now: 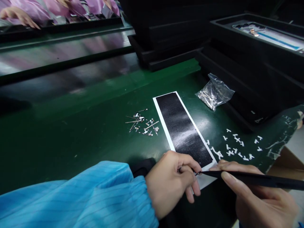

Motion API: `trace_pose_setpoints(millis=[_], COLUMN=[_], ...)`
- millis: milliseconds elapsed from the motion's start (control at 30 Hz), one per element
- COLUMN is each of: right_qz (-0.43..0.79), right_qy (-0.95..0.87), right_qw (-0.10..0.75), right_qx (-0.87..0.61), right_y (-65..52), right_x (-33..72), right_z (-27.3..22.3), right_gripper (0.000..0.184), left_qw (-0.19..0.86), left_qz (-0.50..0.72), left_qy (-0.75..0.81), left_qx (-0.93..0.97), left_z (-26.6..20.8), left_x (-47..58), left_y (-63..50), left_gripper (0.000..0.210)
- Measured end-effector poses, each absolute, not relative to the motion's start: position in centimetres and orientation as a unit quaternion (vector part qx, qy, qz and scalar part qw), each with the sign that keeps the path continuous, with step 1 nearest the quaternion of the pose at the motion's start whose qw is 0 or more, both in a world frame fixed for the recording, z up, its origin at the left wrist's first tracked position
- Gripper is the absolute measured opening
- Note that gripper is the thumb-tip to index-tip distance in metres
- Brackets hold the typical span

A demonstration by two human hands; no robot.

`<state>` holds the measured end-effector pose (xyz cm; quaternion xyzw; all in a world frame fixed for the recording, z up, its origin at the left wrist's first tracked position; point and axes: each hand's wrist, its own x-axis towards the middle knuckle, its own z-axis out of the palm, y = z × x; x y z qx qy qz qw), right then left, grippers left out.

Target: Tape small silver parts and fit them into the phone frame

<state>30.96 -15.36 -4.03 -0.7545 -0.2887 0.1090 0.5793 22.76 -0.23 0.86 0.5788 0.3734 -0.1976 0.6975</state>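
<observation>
My left hand point(174, 182) is closed, pinching a small flex cable point(197, 173) mostly hidden by its fingers. My right hand point(260, 193) grips black pointed tweezers point(249, 178) like a pen, their tip meeting the small part at my left fingertips. Under both hands lies the near end of a white-backed sheet point(163, 126) covered with rows of narrow black strips point(184, 126). Left of the sheet is a loose pile of thin flex cables point(142, 123). Several small white T-shaped pieces point(235, 147) are scattered to its right.
A clear plastic bag point(215, 91) of small parts lies beyond the sheet on the green tabletop point(95, 126). Stacked black trays point(242, 63) rise at the back right, the upper one holding a panel point(277, 39). Co-workers in pink sleeves point(61, 8) work across the line.
</observation>
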Motion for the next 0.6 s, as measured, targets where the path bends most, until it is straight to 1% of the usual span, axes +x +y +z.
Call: trace_pose_setpoints(millis=[233, 467, 600], right_qz=[0.105, 0.122, 0.134], right_qy=[-0.322, -0.34, -0.352], right_qw=[0.565, 0.585, 0.587], right_qx=[-0.752, -0.726, -0.717], right_y=[-15.63, -15.54, -15.47], right_x=[31.08, 31.13, 31.19], right_z=[-3.82, -3.87, -3.8], right_gripper=[0.008, 0.014, 0.018], left_qw=[0.697, 0.715, 0.718], left_qz=[-0.203, -0.191, -0.181], left_qy=[0.38, 0.37, 0.372], left_qx=[0.573, 0.562, 0.56], left_z=[0.94, 0.33, 0.27], left_x=[22.94, 22.83, 22.65], left_y=[-0.28, -0.17, -0.2], left_gripper=[0.021, 0.014, 0.017])
